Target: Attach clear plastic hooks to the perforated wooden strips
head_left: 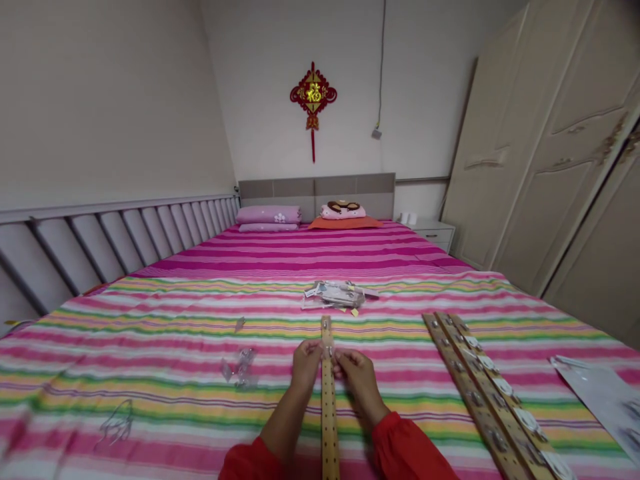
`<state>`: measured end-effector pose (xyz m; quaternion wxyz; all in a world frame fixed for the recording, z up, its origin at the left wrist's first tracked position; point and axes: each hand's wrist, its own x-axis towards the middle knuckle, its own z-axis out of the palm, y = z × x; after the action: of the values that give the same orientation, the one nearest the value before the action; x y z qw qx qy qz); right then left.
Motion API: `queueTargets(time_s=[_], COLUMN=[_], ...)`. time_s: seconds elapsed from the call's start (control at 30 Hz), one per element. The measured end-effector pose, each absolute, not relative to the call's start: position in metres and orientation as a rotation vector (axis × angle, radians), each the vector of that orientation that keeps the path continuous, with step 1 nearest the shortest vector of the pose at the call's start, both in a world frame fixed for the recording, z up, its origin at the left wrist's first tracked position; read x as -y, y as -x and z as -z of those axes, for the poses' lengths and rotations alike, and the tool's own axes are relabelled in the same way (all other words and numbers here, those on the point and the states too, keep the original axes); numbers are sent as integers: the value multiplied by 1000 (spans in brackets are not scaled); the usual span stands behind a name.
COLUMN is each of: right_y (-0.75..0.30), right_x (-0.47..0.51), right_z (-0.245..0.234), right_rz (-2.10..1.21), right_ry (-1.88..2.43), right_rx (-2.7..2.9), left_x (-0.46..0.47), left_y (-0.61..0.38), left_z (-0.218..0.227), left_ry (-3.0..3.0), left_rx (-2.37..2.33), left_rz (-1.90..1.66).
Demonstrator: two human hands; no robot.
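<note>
A long, narrow wooden strip (328,413) with a row of small holes lies lengthwise on the striped cloth in front of me. Near its far end, a small clear plastic packet (328,352) with something shiny in it sits over the strip. My left hand (305,367) pinches at the packet's left edge, thumb and forefinger together. From the other side my right hand (359,379) is closed, its fingertips at the packet's right edge. A shiny piece (327,325) is fixed at the strip's far tip.
Several small clear packets (243,365) and a tangle of thin thread (117,423) lie to the left. A pile of plastic bags (336,293) is beyond the strip. At right are wooden strips (470,383) bearing shiny pieces and white loops, beside a clear bag (600,393).
</note>
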<state>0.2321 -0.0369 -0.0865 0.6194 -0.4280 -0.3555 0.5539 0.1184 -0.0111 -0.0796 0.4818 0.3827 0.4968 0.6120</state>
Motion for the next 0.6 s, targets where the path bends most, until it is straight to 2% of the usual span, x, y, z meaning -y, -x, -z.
queueTargets(time_s=[0.3,0.6], right_y=[-228,-229], right_x=[12,-7], right_z=[100,110], right_rz=[-1267,-1049], right_ry=[1084,1155], right_rx=[832,1042], left_x=[-11,-24], left_y=[-119,-119], left_z=[87,92], left_ry=[-919,-947], left_rx=[-1267,-1339], left_rz=[-1425,-1384])
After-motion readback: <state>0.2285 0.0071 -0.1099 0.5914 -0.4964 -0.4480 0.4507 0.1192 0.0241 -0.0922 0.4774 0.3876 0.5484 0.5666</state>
